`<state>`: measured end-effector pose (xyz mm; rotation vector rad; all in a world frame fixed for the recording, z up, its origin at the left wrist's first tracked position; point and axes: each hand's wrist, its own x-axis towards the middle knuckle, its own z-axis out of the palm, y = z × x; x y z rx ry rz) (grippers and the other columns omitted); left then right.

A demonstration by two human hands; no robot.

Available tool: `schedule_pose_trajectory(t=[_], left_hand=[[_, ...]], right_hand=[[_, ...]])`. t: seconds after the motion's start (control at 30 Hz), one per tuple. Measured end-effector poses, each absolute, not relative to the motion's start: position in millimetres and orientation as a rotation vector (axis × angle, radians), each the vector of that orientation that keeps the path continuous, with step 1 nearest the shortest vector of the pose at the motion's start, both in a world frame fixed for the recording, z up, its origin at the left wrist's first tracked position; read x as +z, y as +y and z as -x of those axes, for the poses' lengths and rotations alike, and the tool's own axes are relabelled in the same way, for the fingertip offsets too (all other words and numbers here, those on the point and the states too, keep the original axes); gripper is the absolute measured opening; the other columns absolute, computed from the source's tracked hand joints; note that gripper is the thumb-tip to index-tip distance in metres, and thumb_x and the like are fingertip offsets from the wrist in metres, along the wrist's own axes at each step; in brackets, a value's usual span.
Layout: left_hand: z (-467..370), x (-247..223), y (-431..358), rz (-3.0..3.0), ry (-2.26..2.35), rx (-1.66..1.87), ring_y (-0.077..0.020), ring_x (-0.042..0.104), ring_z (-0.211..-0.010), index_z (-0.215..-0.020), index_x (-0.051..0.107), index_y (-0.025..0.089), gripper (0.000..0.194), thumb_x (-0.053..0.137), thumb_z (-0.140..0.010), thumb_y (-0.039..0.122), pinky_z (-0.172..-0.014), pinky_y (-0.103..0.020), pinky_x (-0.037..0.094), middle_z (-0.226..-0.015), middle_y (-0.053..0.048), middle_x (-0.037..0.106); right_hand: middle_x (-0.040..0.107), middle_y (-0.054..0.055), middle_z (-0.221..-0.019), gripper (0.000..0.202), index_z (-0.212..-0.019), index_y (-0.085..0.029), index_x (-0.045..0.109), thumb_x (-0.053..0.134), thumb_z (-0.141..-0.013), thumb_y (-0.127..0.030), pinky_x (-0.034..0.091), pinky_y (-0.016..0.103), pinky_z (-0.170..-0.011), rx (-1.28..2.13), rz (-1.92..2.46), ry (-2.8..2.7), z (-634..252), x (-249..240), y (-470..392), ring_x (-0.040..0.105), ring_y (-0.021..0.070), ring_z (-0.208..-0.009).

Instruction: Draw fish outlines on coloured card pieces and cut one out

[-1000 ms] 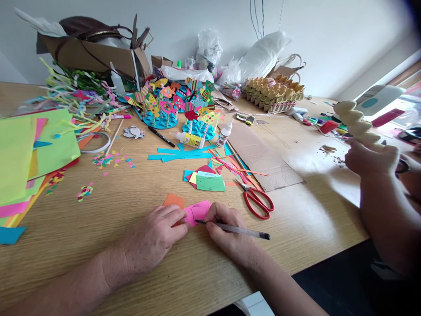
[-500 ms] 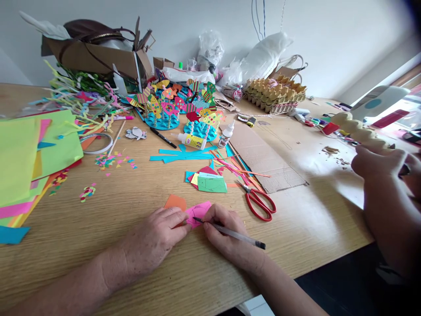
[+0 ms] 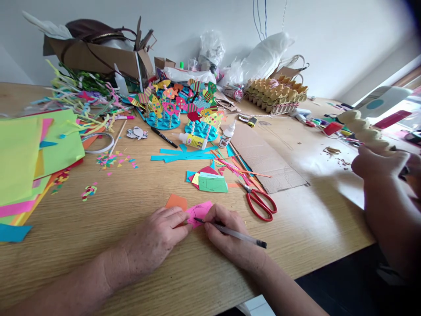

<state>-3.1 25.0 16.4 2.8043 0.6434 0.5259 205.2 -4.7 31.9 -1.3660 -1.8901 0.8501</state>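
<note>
A small pink paper piece (image 3: 198, 211) with dark drawn lines lies on the table in front of me. My left hand (image 3: 166, 228) has its curled fingers together on the left edge of this paper, holding it down; an orange paper piece (image 3: 176, 202) is partly under those fingers. Closed around a clear pen (image 3: 237, 232) with a black end, my right hand (image 3: 230, 232) rests at the paper's right side. The pen's tip touches the pink paper. Just beyond lies a small pile of cut papers with a green one (image 3: 213, 183) on top.
Red-handled scissors (image 3: 261, 204) lie to the right, near a cardboard sheet (image 3: 266, 160). Two glue bottles (image 3: 226, 135) and blue paper strips (image 3: 184, 153) are farther back. Coloured sheets (image 3: 16, 153) are stacked at left. Another person's hands (image 3: 378, 164) hold an egg-carton piece (image 3: 365, 129) at right.
The whole view has shifted very slightly. Both hands keep nearly the same place on the pink paper, with the pen tip still on it.
</note>
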Motion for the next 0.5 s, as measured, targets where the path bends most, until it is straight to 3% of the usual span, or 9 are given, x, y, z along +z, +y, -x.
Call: schedule_pose_trajectory(t=[0.5], left_hand=[[1.0, 22.3, 24.3, -2.828, 0.662, 0.531, -0.0217, 0.056, -0.093, -0.102, 0.063, 0.017, 0.032, 0.033, -0.095, 0.007, -0.077, -0.035, 0.049, -0.103, -0.008, 0.061]], right_hand=[[0.047, -0.005, -0.058, 0.011, -0.068, -0.021, 0.045, 0.046, -0.073, -0.011, 0.034, 0.024, -0.056, 0.862, 1.381, -1.878, -205.2, 33.2, -4.5, 0.044, 0.0128, -0.056]])
